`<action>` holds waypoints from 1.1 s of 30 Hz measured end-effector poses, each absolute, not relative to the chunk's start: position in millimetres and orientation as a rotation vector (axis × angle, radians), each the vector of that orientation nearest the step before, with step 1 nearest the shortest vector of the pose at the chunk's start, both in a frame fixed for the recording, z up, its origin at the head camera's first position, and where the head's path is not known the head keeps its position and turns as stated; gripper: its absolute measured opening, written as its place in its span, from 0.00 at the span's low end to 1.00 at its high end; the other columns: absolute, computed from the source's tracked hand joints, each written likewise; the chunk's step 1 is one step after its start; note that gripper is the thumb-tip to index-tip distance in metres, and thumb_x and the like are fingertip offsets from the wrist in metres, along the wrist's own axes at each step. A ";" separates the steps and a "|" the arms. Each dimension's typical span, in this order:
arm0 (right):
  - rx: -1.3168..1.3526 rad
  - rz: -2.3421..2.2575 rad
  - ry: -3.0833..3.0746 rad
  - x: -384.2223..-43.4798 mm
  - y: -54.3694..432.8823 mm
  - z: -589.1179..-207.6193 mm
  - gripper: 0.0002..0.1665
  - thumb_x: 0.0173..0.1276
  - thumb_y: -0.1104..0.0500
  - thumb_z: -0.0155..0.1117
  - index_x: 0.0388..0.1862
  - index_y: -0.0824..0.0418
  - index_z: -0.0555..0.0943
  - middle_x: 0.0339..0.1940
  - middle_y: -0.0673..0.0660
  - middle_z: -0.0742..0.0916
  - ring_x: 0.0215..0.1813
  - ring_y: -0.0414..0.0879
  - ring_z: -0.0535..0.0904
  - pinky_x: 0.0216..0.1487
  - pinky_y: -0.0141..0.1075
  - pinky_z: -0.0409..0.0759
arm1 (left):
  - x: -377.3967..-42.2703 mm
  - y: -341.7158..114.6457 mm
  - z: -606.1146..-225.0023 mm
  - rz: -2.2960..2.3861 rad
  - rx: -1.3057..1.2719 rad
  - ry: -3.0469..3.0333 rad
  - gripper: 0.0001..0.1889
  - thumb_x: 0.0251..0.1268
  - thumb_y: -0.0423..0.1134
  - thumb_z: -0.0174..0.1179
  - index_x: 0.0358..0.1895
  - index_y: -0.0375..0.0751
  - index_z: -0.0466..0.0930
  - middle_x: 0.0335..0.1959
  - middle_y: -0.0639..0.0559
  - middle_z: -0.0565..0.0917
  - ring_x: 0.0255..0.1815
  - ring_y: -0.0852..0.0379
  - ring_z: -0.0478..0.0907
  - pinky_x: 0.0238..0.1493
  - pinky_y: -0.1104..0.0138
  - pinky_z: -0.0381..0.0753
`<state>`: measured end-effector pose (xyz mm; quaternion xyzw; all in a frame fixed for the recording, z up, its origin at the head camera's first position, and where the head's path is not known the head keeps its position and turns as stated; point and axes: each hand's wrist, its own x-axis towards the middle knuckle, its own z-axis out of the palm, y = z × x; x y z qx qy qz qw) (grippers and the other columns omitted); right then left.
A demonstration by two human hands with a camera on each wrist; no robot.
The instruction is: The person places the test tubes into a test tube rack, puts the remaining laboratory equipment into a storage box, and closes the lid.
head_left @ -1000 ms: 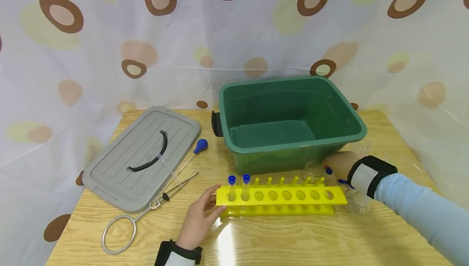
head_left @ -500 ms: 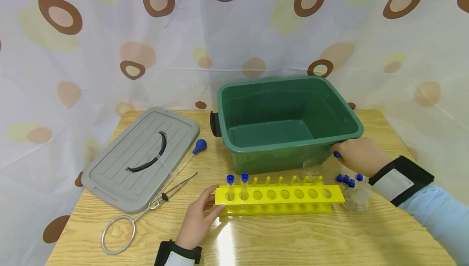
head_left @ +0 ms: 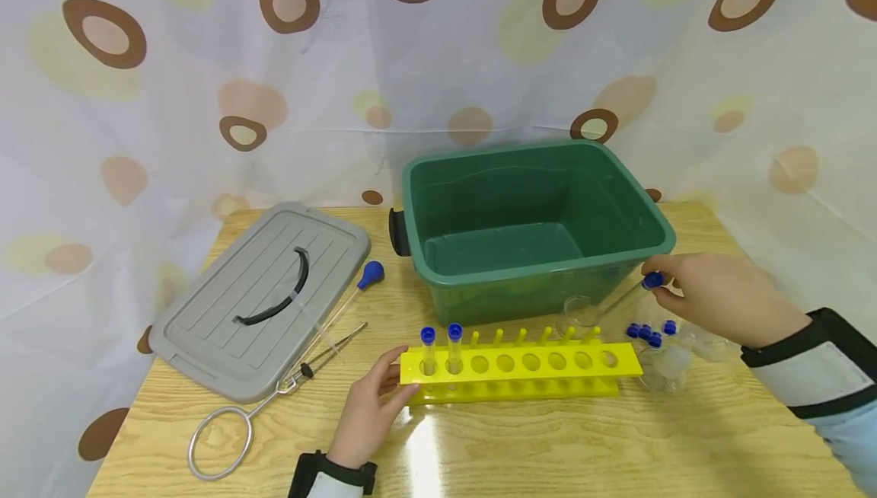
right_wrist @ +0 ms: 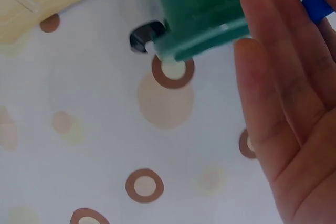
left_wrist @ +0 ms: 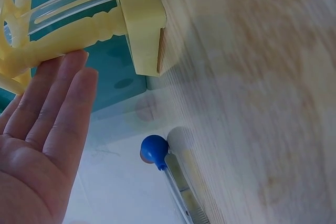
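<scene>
The yellow test tube rack (head_left: 548,363) stands on the wooden table with two blue-capped test tubes (head_left: 455,349) upright in its left holes. My left hand (head_left: 363,414) holds the rack's left end, thumb in front and fingers behind; in the left wrist view, nearly straight fingers (left_wrist: 65,114) touch a rack post. My right hand (head_left: 726,292) pinches another test tube (head_left: 623,298) by its blue cap (head_left: 653,280), in front of the green bin's right corner. This tube slants down to the left. In the right wrist view only the cap (right_wrist: 317,3) end shows.
A green bin (head_left: 507,277) stands behind the rack. Several blue-capped tubes (head_left: 644,334) and clear glassware (head_left: 664,372) lie at right; a clear round vessel (head_left: 580,311) sits behind the rack. At left are a grey lid (head_left: 267,292), blue-bulbed dropper (head_left: 371,275) and metal ring (head_left: 219,445).
My right hand has lifted from the tubes by the bin, moving right and turning, with the test tube now visible hanging from its fingers. My left hand and the rack keep their place.
</scene>
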<state>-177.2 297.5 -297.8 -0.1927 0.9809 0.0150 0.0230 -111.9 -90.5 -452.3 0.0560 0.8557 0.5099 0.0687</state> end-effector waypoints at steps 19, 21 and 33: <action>-0.588 -0.619 3.306 -148.4 277.5 -267.7 0.12 0.59 0.57 0.69 0.42 0.51 0.82 0.35 0.51 0.86 0.32 0.26 0.75 0.26 0.25 0.72 | -112.0 -93.3 -460.6 1.542 0.224 2.608 0.28 0.63 0.46 0.59 0.64 0.40 0.67 0.49 0.37 0.81 0.49 0.45 0.80 0.50 0.58 0.80; -0.596 -0.747 3.304 -147.2 267.9 -268.5 0.12 0.59 0.58 0.69 0.43 0.51 0.83 0.34 0.44 0.85 0.33 0.21 0.72 0.24 0.24 0.71 | -112.2 -93.2 -460.4 1.539 0.226 2.607 0.28 0.63 0.46 0.58 0.64 0.40 0.66 0.49 0.38 0.82 0.49 0.45 0.80 0.50 0.58 0.80; -0.747 -1.117 3.186 -150.6 205.6 -270.2 0.13 0.55 0.62 0.71 0.40 0.53 0.85 0.28 0.47 0.87 0.29 0.26 0.76 0.25 0.23 0.71 | -113.3 -92.2 -461.1 1.553 0.235 2.617 0.27 0.64 0.45 0.58 0.64 0.40 0.66 0.50 0.37 0.81 0.50 0.45 0.80 0.51 0.58 0.80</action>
